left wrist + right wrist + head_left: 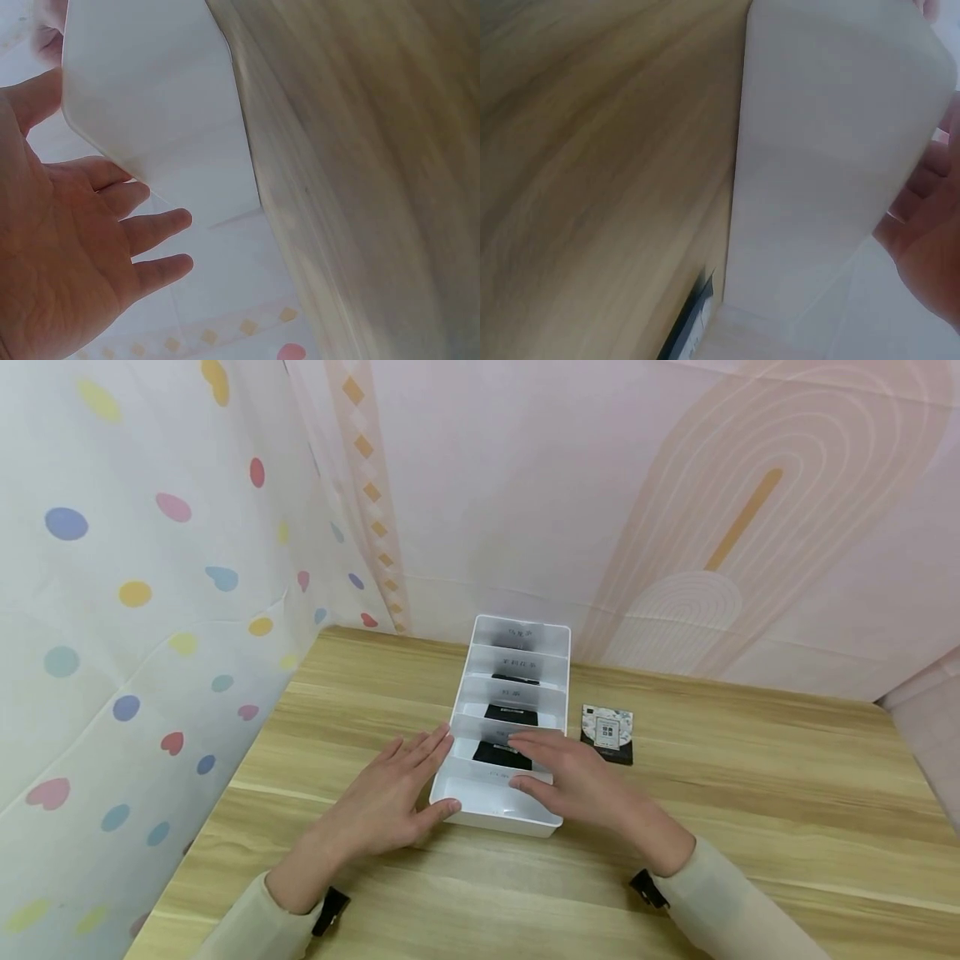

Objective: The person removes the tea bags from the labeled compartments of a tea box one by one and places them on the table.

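Observation:
A long white divided box (pixel 517 827) stands on the table, with printed labels on its cross walls. My left hand (pixel 390 802) is at its left side near the front, fingers extended and fingertips along the rim. In the left wrist view that hand (pixel 75 240) has its fingers spread beside the box wall (pixel 165 97). Over the right rim reaches my right hand (pixel 573 772), its fingers extended above the front compartments and its grip empty. Flat black packets (pixel 495 756) lie in several compartments, the nearest one partly behind the right fingertips.
A black and white patterned packet (pixel 607 735) lies on the wooden table (pixel 765 793) just right of the box; its edge (pixel 690 330) shows in the right wrist view. Behind the table hangs a pink patterned cloth (pixel 510 510), with a dotted cloth (pixel 150 552) to the left.

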`<state>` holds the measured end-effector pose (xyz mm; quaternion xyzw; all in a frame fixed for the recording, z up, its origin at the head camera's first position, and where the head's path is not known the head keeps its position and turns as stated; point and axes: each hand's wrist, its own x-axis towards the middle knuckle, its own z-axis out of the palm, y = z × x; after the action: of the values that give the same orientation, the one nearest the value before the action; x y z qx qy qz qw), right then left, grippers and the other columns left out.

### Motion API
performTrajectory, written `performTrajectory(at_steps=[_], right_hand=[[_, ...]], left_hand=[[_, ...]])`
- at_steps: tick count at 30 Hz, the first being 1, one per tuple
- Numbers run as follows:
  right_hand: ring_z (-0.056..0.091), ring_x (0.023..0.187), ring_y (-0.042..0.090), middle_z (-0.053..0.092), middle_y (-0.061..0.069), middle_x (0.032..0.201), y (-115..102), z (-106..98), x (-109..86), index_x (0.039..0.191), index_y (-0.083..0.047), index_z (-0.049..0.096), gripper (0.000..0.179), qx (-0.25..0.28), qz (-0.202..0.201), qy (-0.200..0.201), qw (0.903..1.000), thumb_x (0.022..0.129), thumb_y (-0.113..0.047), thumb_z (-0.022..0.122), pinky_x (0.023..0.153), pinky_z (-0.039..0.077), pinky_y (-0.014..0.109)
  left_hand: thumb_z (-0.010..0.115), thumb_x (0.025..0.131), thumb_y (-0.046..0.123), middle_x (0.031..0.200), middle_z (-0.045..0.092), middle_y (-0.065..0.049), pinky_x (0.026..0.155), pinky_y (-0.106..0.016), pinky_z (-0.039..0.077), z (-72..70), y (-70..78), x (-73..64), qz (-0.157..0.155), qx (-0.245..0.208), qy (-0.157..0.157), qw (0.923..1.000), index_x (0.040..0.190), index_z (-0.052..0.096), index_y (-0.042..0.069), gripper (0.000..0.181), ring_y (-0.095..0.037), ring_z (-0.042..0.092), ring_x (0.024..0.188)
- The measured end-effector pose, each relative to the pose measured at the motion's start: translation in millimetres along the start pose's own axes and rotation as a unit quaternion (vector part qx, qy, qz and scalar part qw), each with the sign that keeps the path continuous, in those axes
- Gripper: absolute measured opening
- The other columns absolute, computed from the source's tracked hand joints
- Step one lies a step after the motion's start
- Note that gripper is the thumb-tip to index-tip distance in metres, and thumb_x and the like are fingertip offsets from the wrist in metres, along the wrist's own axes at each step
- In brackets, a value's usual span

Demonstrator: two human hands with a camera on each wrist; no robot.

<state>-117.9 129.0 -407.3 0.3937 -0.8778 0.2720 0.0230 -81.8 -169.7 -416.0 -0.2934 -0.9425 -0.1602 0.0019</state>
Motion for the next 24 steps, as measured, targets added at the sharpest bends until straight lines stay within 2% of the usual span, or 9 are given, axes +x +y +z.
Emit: performTrajectory(at_steps=[9, 18, 24], right_hand=[[0.065, 0.124, 0.030, 0.072, 0.014, 0.129, 2.7, 9.5, 5.7, 0.129, 0.004, 0.071, 0.040, -0.014, -0.036, -0.004, 0.9993, 0.098, -0.020, 0.077, 0.107, 0.052, 0.043], [0.067, 0.120, 0.029, 0.073, 0.012, 0.122, 0.5, 10.7, 12.2, 0.124, 0.003, 0.074, 0.032, -0.012, -0.019, -0.025, 0.9994, 0.099, -0.016, 0.076, 0.106, 0.053, 0.043], [0.069, 0.110, 0.026, 0.075, 0.009, 0.113, 0.5, 11.5, 12.4, 0.112, 0.000, 0.079, 0.017, -0.023, -0.037, -0.017, 0.9989, 0.098, -0.009, 0.074, 0.099, 0.056, 0.041]], left_hand=[[0.061, 0.101, 0.055, 0.169, 0.032, -0.012, 0.122, -0.061, 0.029, 1.8, -1.2, -0.7, 0.003, 0.001, 0.005, 1.0000, 0.161, 0.036, 0.000, 0.085, -0.040, 0.040, 0.149], [0.062, 0.101, 0.054, 0.169, 0.032, -0.013, 0.122, -0.062, 0.029, 0.8, -0.6, -1.1, 0.003, 0.000, 0.006, 1.0000, 0.161, 0.037, 0.000, 0.084, -0.041, 0.040, 0.150], [0.061, 0.101, 0.055, 0.169, 0.032, -0.012, 0.122, -0.061, 0.029, 0.5, 0.2, -0.2, 0.004, 0.002, 0.005, 1.0000, 0.161, 0.037, 0.000, 0.084, -0.040, 0.040, 0.149]])
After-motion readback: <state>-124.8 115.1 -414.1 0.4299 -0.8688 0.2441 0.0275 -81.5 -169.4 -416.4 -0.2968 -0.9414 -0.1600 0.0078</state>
